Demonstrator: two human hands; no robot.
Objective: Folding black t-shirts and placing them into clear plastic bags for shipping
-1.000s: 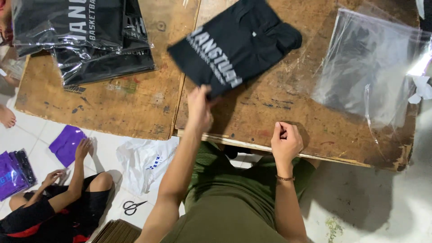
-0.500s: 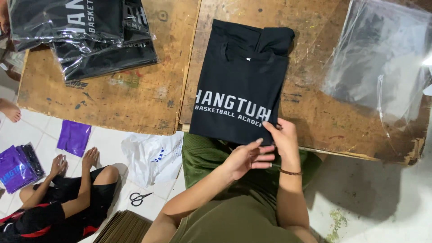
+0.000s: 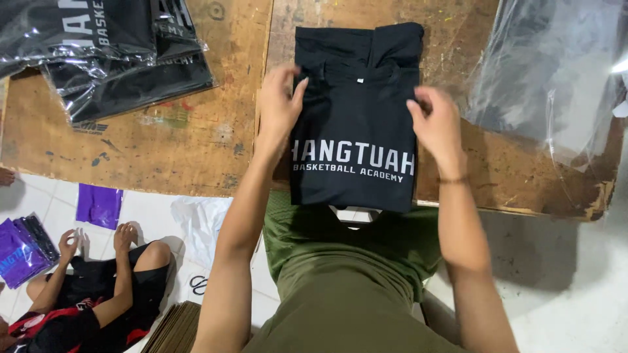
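A folded black shirt (image 3: 356,131) with white lettering lies on the worn wooden table (image 3: 163,144), its lower edge hanging over the table's near side. My left hand (image 3: 280,101) rests on the shirt's left edge, fingers spread over the cloth. My right hand (image 3: 437,121) touches the shirt's right edge with fingers curled. Neither hand lifts the shirt off the table.
A clear plastic bag (image 3: 553,78) lies at the table's right end. Bagged black shirts (image 3: 111,52) are stacked at the far left. Another person (image 3: 85,294) sits on the tiled floor at lower left beside purple bags (image 3: 23,252), scissors (image 3: 198,284) and a white bag (image 3: 203,219).
The shirt was turned straight and pulled toward me. Both my hands rose from the table's near edge to the shirt's left and right sides.
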